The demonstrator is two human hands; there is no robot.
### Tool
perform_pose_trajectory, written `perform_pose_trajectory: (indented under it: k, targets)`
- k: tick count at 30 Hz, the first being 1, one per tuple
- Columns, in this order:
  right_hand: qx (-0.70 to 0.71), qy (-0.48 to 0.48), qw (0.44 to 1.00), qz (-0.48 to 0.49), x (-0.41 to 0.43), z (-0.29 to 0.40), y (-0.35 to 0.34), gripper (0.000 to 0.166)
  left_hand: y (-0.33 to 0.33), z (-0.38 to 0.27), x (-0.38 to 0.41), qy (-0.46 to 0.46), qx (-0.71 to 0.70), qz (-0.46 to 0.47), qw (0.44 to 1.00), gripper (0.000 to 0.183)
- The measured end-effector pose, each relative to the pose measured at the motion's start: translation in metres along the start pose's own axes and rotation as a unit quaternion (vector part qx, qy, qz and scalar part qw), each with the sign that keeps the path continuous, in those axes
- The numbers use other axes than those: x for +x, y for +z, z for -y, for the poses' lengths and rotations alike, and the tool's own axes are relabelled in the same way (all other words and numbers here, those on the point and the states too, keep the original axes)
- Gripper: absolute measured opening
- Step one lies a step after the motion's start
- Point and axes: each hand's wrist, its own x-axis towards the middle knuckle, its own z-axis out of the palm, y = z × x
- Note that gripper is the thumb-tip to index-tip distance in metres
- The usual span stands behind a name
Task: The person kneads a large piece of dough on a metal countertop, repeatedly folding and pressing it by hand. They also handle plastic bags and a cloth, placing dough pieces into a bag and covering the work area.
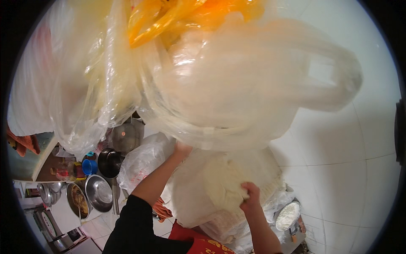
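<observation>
A large whitish cloth-like cover [190,193] lies spread before me. On it rests a paler, creased sheet [222,187]; I cannot tell whether this is cloth or dough. My right hand [251,195] has its fingers curled on the sheet's right side and appears to grip it. My left hand [183,150] reaches to the far left edge of the cover. Its fingers are hidden behind a hanging clear plastic bag [228,89], so its hold does not show. Beside my left forearm is another clear plastic bag [142,162].
Yellow-orange plastic [196,16] hangs overhead, close to the camera. At left are a dark pan [109,162], a metal basin [98,193], a pot of brown food [79,201] and a blue cup [89,167]. A bowl of white powder [288,216] stands at right by the tiled wall [336,187].
</observation>
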Motion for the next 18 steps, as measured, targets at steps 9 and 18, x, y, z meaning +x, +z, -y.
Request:
perform_pose_trajectory:
  k: [9,18]
  targets:
    - [0.014,0.086,0.996,0.003,0.174,-0.037,0.085,0.038,-0.063,-0.13,-0.04,-0.199,-0.314,-0.096,0.923,0.022]
    - [0.148,-0.073,0.985,0.057,0.237,-0.106,0.104,0.038,-0.051,-0.157,-0.081,-0.104,-0.108,-0.107,0.983,0.026]
